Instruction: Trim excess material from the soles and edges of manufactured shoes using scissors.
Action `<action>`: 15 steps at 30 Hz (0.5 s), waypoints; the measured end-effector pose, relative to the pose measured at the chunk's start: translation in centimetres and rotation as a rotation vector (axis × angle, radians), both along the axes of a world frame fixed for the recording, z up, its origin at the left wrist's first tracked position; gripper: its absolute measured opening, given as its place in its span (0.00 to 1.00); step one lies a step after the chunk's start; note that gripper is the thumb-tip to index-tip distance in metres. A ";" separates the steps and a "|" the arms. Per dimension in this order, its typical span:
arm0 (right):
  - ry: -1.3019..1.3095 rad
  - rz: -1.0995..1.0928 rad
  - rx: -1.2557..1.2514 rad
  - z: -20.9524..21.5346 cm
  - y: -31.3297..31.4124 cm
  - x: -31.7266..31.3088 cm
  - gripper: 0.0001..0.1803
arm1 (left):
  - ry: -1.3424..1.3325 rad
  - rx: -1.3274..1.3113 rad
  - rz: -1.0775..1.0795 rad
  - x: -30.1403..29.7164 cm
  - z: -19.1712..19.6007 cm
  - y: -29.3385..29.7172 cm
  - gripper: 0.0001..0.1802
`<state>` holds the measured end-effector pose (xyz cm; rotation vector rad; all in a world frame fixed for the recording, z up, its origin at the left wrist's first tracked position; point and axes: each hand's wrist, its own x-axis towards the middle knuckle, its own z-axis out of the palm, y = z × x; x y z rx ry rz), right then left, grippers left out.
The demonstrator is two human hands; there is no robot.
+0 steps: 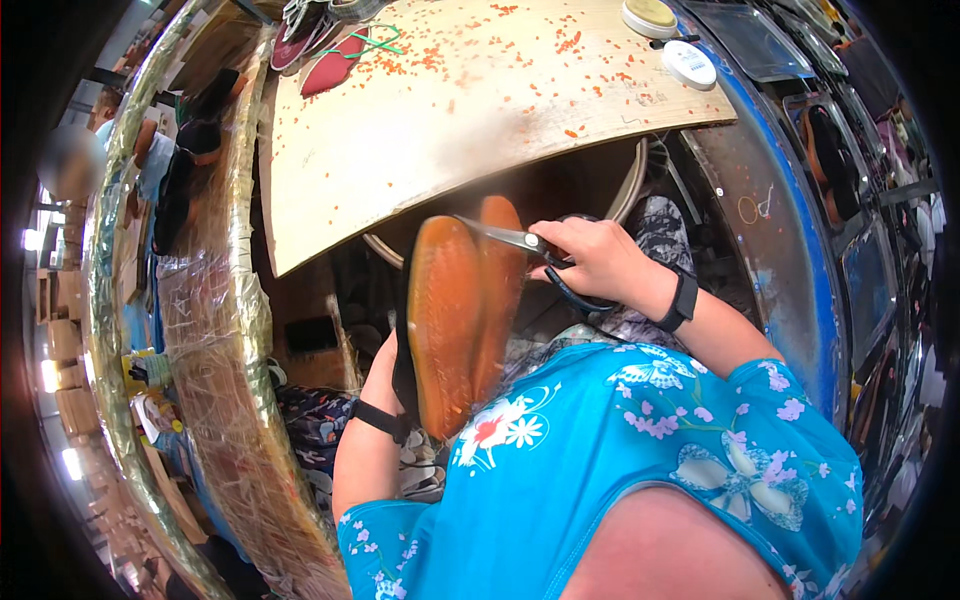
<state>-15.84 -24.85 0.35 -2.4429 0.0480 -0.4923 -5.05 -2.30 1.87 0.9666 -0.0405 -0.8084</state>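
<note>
A long orange-brown shoe sole (444, 320), dark along its left side, stands nearly upright, rounded end up. Just right of it is a blurred second orange-brown sole (502, 300); black-handled metal scissors (514, 237) point at the first sole's upper end, contact unclear.

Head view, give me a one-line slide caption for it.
Right hand holding scissors at the end of brown-soled shoes, before a pale table strewn with orange bits.

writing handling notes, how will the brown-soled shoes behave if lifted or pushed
The shoes probably bend only slightly, since their soles hold an even outline. They seem unlikely to roll sole-down, given that long, broad shape.
</note>
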 end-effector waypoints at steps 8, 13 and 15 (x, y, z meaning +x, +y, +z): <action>0.347 0.080 0.145 0.8 -0.3 -2.9 0.27 | 0.034 -0.050 0.095 1.9 1.0 -3.8 0.22; 0.234 0.080 0.029 1.6 0.4 -1.6 0.22 | 0.025 -0.171 0.064 2.7 0.1 -3.2 0.29; 0.277 0.091 -0.014 2.0 0.5 -0.8 0.26 | 0.042 -0.182 0.055 2.4 -0.4 -2.9 0.29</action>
